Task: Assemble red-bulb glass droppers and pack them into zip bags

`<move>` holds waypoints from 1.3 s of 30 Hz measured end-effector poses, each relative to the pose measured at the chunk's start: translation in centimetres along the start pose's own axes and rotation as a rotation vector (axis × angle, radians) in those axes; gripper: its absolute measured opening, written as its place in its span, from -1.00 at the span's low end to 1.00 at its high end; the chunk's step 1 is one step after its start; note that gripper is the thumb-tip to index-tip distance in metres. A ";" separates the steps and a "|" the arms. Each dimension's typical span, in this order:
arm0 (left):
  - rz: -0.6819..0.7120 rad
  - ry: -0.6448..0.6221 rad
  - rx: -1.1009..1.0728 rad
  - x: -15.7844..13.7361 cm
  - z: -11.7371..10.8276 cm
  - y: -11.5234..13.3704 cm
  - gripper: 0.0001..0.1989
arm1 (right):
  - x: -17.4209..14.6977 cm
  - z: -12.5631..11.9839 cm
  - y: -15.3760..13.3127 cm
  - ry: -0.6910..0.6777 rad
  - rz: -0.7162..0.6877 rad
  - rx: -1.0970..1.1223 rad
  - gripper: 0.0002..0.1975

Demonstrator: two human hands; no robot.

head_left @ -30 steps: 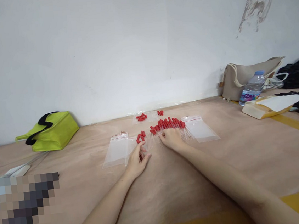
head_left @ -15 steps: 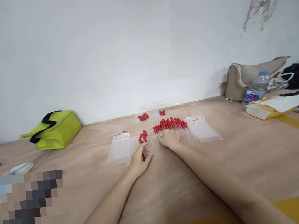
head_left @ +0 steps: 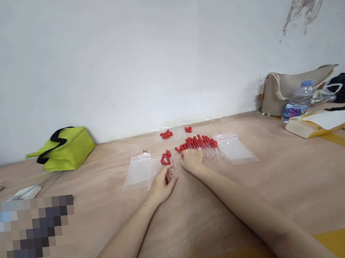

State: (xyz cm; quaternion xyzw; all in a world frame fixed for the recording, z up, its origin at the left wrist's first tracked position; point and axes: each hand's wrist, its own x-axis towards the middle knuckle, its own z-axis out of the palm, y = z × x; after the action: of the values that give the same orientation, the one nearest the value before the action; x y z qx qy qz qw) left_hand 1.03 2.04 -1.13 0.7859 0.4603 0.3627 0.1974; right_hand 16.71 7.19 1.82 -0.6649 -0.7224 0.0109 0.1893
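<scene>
In the head view, droppers with red rubber bulbs and thin clear tubes lie in a row (head_left: pixel 203 142), bulbs toward the wall. My right hand (head_left: pixel 192 159) is closed at the row's left end, fingers pinched on a dropper whose red bulb (head_left: pixel 177 149) shows past the fingertips. My left hand (head_left: pixel 161 185) rests on the table to the left, fingers loosely curved and apart, nothing visible in it. Just beyond it lie several loose red bulbs (head_left: pixel 165 158). Bare clear tubes (head_left: pixel 176 161) lie between the two hands, partly hidden.
Clear zip bags lie on the left (head_left: pixel 138 171) and right (head_left: pixel 236 149). More red bulbs (head_left: pixel 166 134) sit near the wall. A lime-green bag (head_left: pixel 72 149) stands left; a water bottle (head_left: pixel 298 101), a beige bag (head_left: pixel 269 94) and an open paper packet (head_left: pixel 301 127) are right.
My right hand has shifted slightly left along the row, and one red bulb now sits a little apart at the left end. My left hand stays nearly still.
</scene>
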 end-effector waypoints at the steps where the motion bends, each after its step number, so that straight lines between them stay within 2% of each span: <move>1: 0.002 0.000 0.008 0.0 0.0 0.0 -0.65 | 0.1 0.0 -0.2 -0.011 0.017 -0.011 -0.77; 12: 0.042 0.002 0.053 0.0 -0.2 0.3 -0.74 | 2.2 -0.3 -2.2 -0.188 0.134 -0.029 -0.79; 20: 0.035 0.042 0.066 0.0 -0.2 0.4 -0.74 | 2.8 -0.8 -2.0 -0.258 0.219 0.099 -0.72; 24: -0.030 0.173 0.112 0.1 -0.2 -0.2 -0.73 | 2.7 -2.3 -0.3 -0.336 0.224 0.238 -0.63; 27: -0.125 0.203 0.118 0.4 -0.6 -0.6 -0.75 | 2.2 -3.3 2.0 -0.380 0.193 0.347 -0.64; 30: -0.173 0.155 0.142 0.8 -1.3 -0.7 -0.74 | 1.1 -4.0 4.7 -0.391 0.181 0.440 -0.71; 34: -0.127 0.069 0.297 2.0 -2.3 -1.0 -0.74 | -0.7 -3.8 7.8 -0.398 0.137 0.593 -0.69; 39: -0.098 -0.024 0.429 4.2 -2.8 -2.2 -0.77 | -2.5 -2.4 9.6 -0.339 0.087 0.752 -0.69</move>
State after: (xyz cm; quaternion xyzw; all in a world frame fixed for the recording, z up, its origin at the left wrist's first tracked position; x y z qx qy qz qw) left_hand -1.08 6.66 0.95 0.7907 0.5623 0.2371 0.0486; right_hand 26.73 5.37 0.80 -0.5679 -0.6604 0.3915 0.2967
